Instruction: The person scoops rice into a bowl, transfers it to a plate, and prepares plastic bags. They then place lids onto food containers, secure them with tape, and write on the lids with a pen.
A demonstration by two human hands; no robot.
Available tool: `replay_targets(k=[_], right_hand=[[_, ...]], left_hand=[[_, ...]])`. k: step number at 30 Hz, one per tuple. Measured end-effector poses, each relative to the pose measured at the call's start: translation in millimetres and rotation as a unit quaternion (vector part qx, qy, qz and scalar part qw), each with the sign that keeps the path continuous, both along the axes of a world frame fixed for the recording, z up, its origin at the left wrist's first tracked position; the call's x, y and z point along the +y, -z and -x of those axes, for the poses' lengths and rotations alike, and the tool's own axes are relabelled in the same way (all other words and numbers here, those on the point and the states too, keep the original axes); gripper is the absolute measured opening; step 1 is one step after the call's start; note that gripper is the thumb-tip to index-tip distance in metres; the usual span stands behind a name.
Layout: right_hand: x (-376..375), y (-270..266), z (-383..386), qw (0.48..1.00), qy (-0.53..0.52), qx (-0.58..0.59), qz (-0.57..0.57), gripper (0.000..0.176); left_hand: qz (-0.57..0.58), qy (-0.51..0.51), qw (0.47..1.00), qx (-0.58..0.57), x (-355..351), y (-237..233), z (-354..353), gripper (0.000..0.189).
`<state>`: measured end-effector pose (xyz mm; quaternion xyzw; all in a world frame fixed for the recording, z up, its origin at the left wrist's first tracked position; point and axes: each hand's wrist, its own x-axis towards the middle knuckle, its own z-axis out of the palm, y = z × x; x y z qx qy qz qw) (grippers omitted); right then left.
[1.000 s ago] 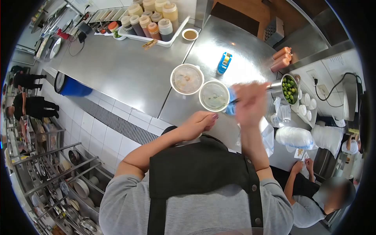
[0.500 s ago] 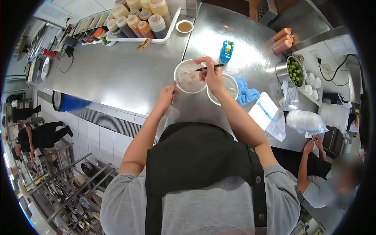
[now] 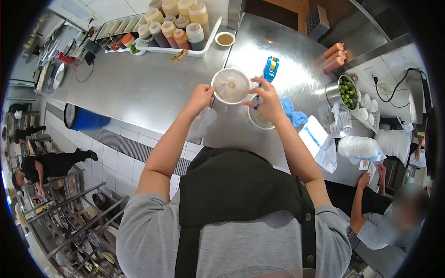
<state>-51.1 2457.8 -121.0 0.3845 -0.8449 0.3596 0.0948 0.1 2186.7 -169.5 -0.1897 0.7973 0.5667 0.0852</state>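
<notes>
A white takeout bowl [image 3: 231, 86] with a clear lid stands on the steel counter in front of me, pale contents showing dimly through it. My left hand [image 3: 202, 98] grips its left side, fingers against the rim. On the other side, my right hand [image 3: 268, 103] is smeared by motion, a dark pen [image 3: 257, 101] held in its fingers; its thumb and fingertips are near or at the bowl's right edge. A second white bowl with a clear lid [image 3: 261, 120] is partly hidden beneath my right hand. Clear plastic [image 3: 202, 124] lies below my left hand.
A blue tape dispenser [image 3: 271, 69] stands beyond the bowls, a blue cloth [image 3: 294, 113] to the right. Squeeze bottles [image 3: 180, 28] fill a white tray at the back left. A pot of limes [image 3: 346, 92] and stacked lids [image 3: 359, 147] are right. A co-worker [image 3: 387, 217] works nearby.
The pen tip has come away from the lid, and my right hand has shifted right to the bowl's edge. My left hand has moved higher along the left side of the bowl.
</notes>
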Motion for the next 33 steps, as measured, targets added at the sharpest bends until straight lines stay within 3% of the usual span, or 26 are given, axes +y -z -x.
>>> replay_targets(k=[4, 6, 9, 14, 16, 19, 23, 27, 30, 31, 33], right_hand=[[51, 25, 27, 0.967, 0.179, -0.126, 0.133, 0.013], [83, 49, 32, 0.965, 0.255, -0.026, 0.048, 0.012], [126, 91, 9, 0.969, 0.237, -0.027, -0.060, 0.013], [144, 106, -25, 0.962, 0.266, -0.011, -0.064, 0.016], [146, 105, -16, 0.942, 0.330, -0.055, -0.010, 0.014], [127, 66, 9, 0.918, 0.378, -0.013, 0.121, 0.011], [65, -4, 25, 0.921, 0.291, -0.004, 0.259, 0.010], [-9, -6, 43, 0.934, 0.188, -0.097, 0.287, 0.011], [-62, 23, 61, 0.917, 0.216, -0.214, 0.258, 0.015], [-77, 45, 66, 0.901, 0.219, -0.281, 0.246, 0.016], [-104, 65, 68, 0.791, 0.243, -0.471, 0.306, 0.017]], left_hand=[[-0.104, -0.096, 0.990, -0.030, 12, 3, 15, 0.029], [-0.136, -0.128, 0.981, -0.047, 11, 6, 28, 0.028], [-0.212, -0.166, 0.961, -0.070, 12, -9, 39, 0.024], [-0.234, -0.148, 0.958, -0.074, 6, -12, 50, 0.020], [-0.271, -0.142, 0.949, -0.076, 1, -7, 51, 0.018], [-0.327, -0.151, 0.928, -0.090, -3, -7, 56, 0.013], [-0.354, -0.176, 0.915, -0.077, -8, -11, 49, 0.011], [-0.343, -0.180, 0.919, -0.069, -14, -15, 31, 0.014], [-0.329, -0.172, 0.925, -0.074, -23, -15, 20, 0.017], [-0.313, -0.173, 0.932, -0.066, -23, -14, 17, 0.017], [-0.282, -0.175, 0.942, -0.048, -20, -15, 11, 0.017]])
